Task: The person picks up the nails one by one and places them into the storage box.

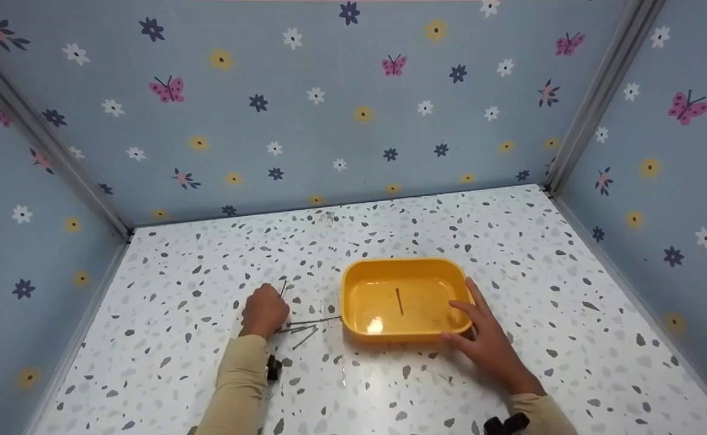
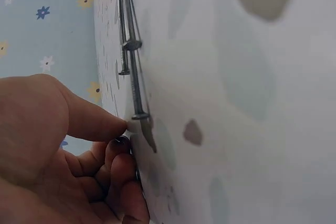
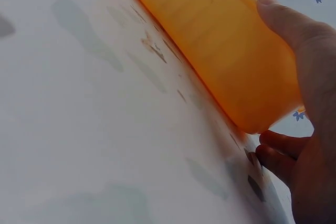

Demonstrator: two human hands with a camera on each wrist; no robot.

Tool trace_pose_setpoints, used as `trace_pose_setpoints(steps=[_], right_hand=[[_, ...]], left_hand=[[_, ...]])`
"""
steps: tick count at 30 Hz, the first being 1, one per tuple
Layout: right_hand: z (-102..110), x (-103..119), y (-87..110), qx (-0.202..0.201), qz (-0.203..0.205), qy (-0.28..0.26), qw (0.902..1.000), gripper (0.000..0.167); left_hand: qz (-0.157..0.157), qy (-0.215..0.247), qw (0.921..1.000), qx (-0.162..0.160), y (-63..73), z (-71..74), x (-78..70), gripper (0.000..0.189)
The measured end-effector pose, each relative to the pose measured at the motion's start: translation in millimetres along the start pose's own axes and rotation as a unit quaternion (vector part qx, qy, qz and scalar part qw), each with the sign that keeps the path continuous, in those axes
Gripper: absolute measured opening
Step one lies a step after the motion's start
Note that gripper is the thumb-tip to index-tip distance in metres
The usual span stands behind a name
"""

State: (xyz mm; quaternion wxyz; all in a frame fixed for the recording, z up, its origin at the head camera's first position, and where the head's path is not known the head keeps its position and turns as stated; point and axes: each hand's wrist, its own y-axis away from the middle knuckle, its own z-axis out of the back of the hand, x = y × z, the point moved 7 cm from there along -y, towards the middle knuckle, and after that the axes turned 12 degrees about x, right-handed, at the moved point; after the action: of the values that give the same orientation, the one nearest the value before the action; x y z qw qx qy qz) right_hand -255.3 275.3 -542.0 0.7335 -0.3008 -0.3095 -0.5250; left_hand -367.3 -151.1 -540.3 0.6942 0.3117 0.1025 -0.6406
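Observation:
My left hand (image 1: 266, 311) is low on the speckled table, left of a yellow plastic tray (image 1: 353, 266). Its fingers are curled, and a thin nail (image 1: 283, 289) sticks out beyond them, seemingly pinched; the fingers hide most of it. Close to that hand's thumb, in the left wrist view, lie several loose steel nails (image 2: 136, 87). One nail (image 1: 399, 301) lies inside the tray. My right hand (image 1: 483, 338) holds the tray's right end, thumb at the near rim and fingers around the side. The right wrist view shows the tray's outer wall (image 3: 226, 51) beside that hand.
The white speckled tabletop (image 1: 226, 254) ends at a flowered blue back panel (image 1: 305, 121). Similar panels (image 1: 661, 199) with grey metal corner posts stand at both sides. Black wrist straps are on both sleeves.

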Motion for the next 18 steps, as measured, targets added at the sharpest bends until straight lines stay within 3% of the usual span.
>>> trace_pose_setpoints(steps=[10, 18], right_hand=[[-1.9, 1.0, -0.6, 0.003, 0.011, 0.006, 0.9999, 0.065], [-1.5, -1.2, -0.6, 0.003, -0.011, 0.002, 0.9999, 0.067]], left_hand=[[-0.015, 0.003, 0.9999, -0.004, 5.1, -0.1, 2.7, 0.011], [-0.01, 0.007, 0.9999, -0.006, 5.5, -0.8, 1.0, 0.015]])
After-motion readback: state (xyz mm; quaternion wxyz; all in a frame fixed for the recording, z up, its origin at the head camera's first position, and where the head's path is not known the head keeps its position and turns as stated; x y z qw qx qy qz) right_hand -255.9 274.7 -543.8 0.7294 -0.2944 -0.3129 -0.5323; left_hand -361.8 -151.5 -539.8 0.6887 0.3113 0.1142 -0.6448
